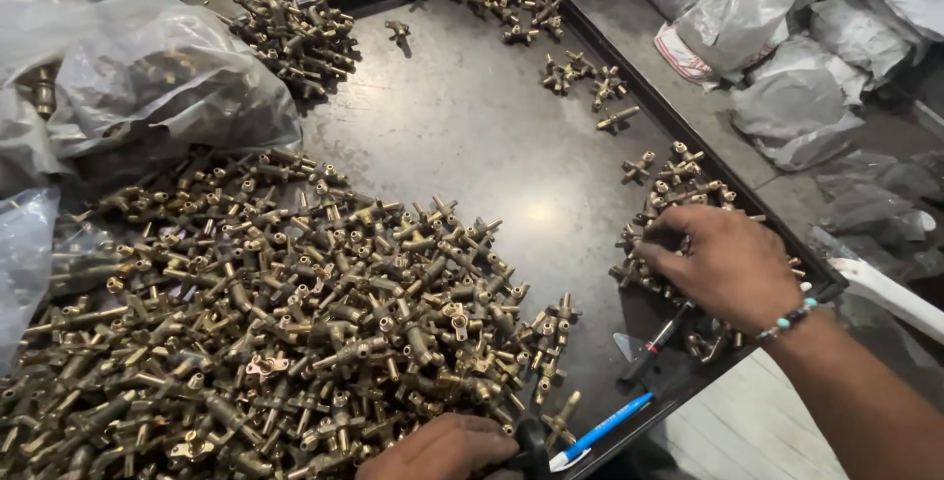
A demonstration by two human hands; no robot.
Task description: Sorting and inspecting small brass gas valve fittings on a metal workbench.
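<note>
A big heap of small brass valve fittings (285,323) covers the left part of a dark metal tray (462,116). My right hand (723,264) lies palm down on a smaller pile of the same brass fittings (678,190) at the tray's right edge, fingers curled among them; whether it grips any is hidden. My left hand (442,449) is at the bottom edge beside the big heap, closed around a dark handle (532,441), only partly in view.
A blue and white pen (600,431) and a black and red marker (657,342) lie on the tray's near corner. More fittings (295,18) sit at the far end. Clear plastic bags (128,77) lie left, grey filled bags (796,37) on the floor right.
</note>
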